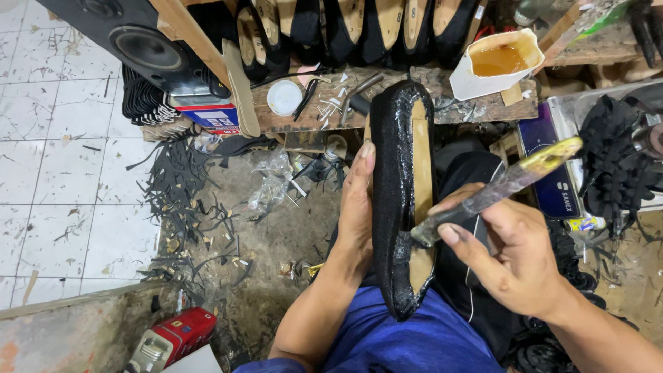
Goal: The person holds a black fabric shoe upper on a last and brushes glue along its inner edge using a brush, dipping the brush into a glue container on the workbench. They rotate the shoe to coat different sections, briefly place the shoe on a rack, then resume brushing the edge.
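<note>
My left hand (356, 207) grips a long black shoe upper on a last (395, 179), sole side up, showing a tan insole strip (421, 159). The shoe stands lengthwise over my lap, toe pointing away. My right hand (514, 252) holds a glue-crusted brush (501, 186) by its handle. The brush's dark tip touches the shoe's right edge near the heel end. An open white container of amber glue (498, 61) sits on the wooden bench just beyond the shoe.
A wooden bench (476, 107) carries a white lid (284, 97), tools and scraps. Black shoe uppers (359, 27) hang in a row behind. A speaker (141, 45) stands at left. Black offcuts (186, 200) litter the floor. A red tool (173, 338) lies bottom left.
</note>
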`<action>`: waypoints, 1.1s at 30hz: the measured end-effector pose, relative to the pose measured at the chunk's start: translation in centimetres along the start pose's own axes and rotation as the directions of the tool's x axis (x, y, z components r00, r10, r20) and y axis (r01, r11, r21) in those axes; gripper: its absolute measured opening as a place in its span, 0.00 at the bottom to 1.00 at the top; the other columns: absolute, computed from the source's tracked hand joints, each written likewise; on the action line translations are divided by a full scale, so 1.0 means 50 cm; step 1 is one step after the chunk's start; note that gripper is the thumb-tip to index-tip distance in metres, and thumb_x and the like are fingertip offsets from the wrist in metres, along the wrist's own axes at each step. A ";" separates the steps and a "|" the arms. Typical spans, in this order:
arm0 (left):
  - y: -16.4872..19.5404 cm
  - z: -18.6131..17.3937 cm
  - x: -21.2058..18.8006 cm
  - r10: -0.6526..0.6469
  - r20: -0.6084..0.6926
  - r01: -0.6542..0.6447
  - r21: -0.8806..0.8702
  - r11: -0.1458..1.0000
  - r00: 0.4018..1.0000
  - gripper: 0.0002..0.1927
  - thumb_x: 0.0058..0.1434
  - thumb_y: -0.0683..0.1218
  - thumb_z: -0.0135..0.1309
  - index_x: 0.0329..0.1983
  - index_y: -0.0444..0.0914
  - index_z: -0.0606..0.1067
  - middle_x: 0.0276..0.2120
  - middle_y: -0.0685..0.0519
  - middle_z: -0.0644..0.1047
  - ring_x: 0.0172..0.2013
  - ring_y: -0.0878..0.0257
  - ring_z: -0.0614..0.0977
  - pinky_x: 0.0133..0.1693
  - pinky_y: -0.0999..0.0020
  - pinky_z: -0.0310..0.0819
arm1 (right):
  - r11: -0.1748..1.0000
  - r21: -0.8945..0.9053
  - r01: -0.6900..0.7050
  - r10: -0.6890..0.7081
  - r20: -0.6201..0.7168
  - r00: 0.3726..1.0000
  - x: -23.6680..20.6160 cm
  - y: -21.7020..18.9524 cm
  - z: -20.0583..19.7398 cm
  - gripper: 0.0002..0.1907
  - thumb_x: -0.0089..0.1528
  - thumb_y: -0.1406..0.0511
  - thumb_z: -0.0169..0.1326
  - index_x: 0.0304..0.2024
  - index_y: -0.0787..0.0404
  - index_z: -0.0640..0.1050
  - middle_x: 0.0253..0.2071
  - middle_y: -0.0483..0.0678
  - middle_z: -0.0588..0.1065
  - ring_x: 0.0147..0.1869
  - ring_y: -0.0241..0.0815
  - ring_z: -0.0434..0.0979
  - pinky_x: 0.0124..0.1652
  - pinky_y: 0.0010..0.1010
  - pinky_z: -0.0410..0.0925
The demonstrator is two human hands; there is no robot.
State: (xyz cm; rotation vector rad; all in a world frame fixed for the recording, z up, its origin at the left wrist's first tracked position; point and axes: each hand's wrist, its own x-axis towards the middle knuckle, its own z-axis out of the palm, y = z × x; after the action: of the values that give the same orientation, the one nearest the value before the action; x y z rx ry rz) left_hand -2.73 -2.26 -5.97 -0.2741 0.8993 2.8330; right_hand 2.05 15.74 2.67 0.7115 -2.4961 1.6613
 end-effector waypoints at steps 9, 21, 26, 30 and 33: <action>-0.005 0.000 -0.008 0.025 0.095 -0.027 0.026 0.999 0.995 0.22 0.72 0.54 0.50 0.63 0.37 0.70 0.51 0.52 0.78 0.48 0.65 0.82 0.52 0.68 0.78 | 0.996 -0.083 0.032 -0.039 -0.082 0.996 0.024 0.010 -0.004 0.08 0.62 0.73 0.58 0.44 0.67 0.79 0.39 0.47 0.78 0.37 0.32 0.77 0.37 0.22 0.68; -0.015 -0.011 -0.018 0.042 0.191 -0.049 0.028 0.998 0.981 0.28 0.69 0.54 0.56 0.65 0.35 0.68 0.53 0.50 0.78 0.50 0.63 0.82 0.54 0.66 0.78 | 0.983 -0.128 0.129 -0.156 -0.232 0.960 0.064 0.008 -0.013 0.07 0.64 0.72 0.57 0.45 0.70 0.77 0.41 0.50 0.77 0.42 0.32 0.76 0.43 0.22 0.69; -0.019 -0.013 -0.027 0.065 0.242 -0.072 0.020 0.997 0.968 0.31 0.68 0.55 0.59 0.67 0.33 0.67 0.54 0.48 0.78 0.51 0.61 0.82 0.55 0.66 0.78 | 0.966 -0.249 0.074 -0.144 -0.277 0.950 0.073 0.004 -0.022 0.07 0.65 0.72 0.59 0.46 0.69 0.79 0.36 0.45 0.77 0.29 0.27 0.67 0.30 0.19 0.60; -0.025 -0.019 -0.022 0.073 0.235 -0.076 0.003 0.997 0.969 0.33 0.66 0.54 0.61 0.67 0.33 0.66 0.54 0.47 0.78 0.51 0.61 0.82 0.55 0.64 0.78 | 0.964 -0.247 0.093 -0.171 -0.316 0.933 0.076 0.010 -0.022 0.08 0.67 0.72 0.61 0.49 0.67 0.79 0.31 0.42 0.74 0.26 0.24 0.60 0.27 0.16 0.54; -0.026 -0.025 -0.017 0.075 0.229 -0.079 0.006 0.997 0.971 0.36 0.65 0.55 0.63 0.68 0.33 0.64 0.55 0.47 0.77 0.52 0.60 0.82 0.56 0.64 0.78 | 0.965 -0.237 0.112 -0.188 -0.330 0.925 0.077 0.015 -0.023 0.07 0.68 0.72 0.61 0.48 0.67 0.79 0.32 0.41 0.75 0.27 0.23 0.61 0.27 0.16 0.55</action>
State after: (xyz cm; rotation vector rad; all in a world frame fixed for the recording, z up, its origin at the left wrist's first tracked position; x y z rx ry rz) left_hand -1.47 -2.03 -7.49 0.0902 0.8986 2.8493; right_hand -1.92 15.66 3.65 0.5154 -2.2568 1.3068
